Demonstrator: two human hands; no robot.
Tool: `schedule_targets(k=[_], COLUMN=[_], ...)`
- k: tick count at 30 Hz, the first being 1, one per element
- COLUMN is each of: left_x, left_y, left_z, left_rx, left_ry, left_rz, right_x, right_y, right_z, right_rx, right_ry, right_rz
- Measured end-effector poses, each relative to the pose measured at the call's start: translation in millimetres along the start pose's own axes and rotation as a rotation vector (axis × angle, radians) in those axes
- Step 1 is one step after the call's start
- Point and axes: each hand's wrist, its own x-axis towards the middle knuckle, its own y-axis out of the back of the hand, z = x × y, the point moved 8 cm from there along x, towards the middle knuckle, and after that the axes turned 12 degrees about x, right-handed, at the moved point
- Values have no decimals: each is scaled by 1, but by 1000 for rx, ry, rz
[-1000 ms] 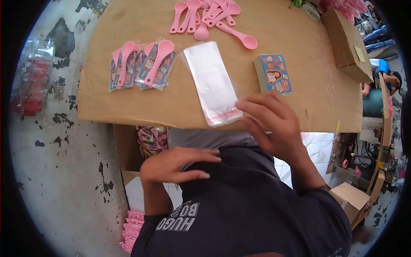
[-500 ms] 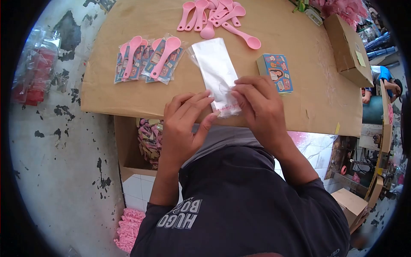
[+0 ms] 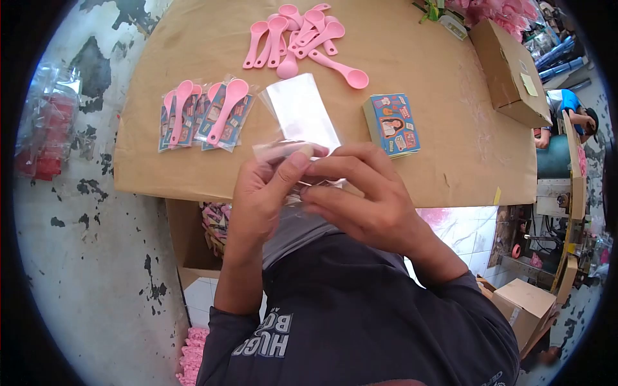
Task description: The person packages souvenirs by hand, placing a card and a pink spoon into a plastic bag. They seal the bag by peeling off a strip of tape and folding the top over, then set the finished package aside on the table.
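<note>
Near the table's front edge, my left hand [image 3: 261,190] pinches a clear plastic bag [image 3: 273,151] between thumb and fingers. Close against it, my right hand [image 3: 367,190] has its fingers closed on the bag's other side; their tips are partly hidden. Just beyond both hands lies a stack of clear bags [image 3: 302,109]. A stack of blue printed cards [image 3: 394,123] sits to its right. To the left are bagged cards [image 3: 193,125] with pink spoons [image 3: 228,110] on them. Several loose pink spoons [image 3: 277,35] are piled at the back.
A cardboard box [image 3: 508,74] stands on the brown-covered table [image 3: 450,174] at the right. Plastic bags hang on the left wall [image 3: 55,122]. Below the table are an open carton [image 3: 183,238] and pink items [image 3: 193,354]. Another person [image 3: 570,109] is at the far right.
A single bag has come off the stack and is now held between both hands, nearer my body. The view has shifted, so the tabletop items appear lower and farther left.
</note>
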Motion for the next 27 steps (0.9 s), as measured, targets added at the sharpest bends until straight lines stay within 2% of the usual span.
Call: schedule_targets(k=[2, 4, 6, 7, 9, 10, 16, 20, 22, 23, 25, 26, 27], left_x=[1, -1, -1, 0, 0, 2, 3, 6, 8, 8, 12, 14, 15], left_y=[2, 7, 7, 8, 4, -1, -17, -18, -20, -20, -22, -24, -25], left_z=[-1, -4, -5, -3, -1, 4, 20, 6, 7, 7, 10, 13, 16], left_rx=[-6, -69, -182, -293, -347, -379, -367, -331, -325, -351, -374, -383, -390], left_ry=[-4, 35, 0, -41, -26, -43, -129, -169, -177, -164, -166, -190, -211], left_rz=[29, 94, 99, 105, 69, 116, 159, 153, 159, 177, 190, 185, 179], right_x=[-3, -20, -31, -32, -56, -66, -85, -87, -83, -82, -90, -87, -83], right_y=[20, 53, 80, 86, 91, 87, 77, 80, 98, 100, 107, 105, 90], right_z=[9, 32, 54, 58, 95, 110, 141, 138, 123, 118, 102, 89, 83], right_rx=[51, -162, -257, -253, -171, 16, 391, 456, 23, 22, 254, 255, 455], right_ry=[-50, -146, -420, -418, -828, -887, -849, -795, -604, -589, -541, -531, -617], right_rz=[59, 264, 411, 411, 362, 369, 470, 553, 575, 586, 814, 816, 717])
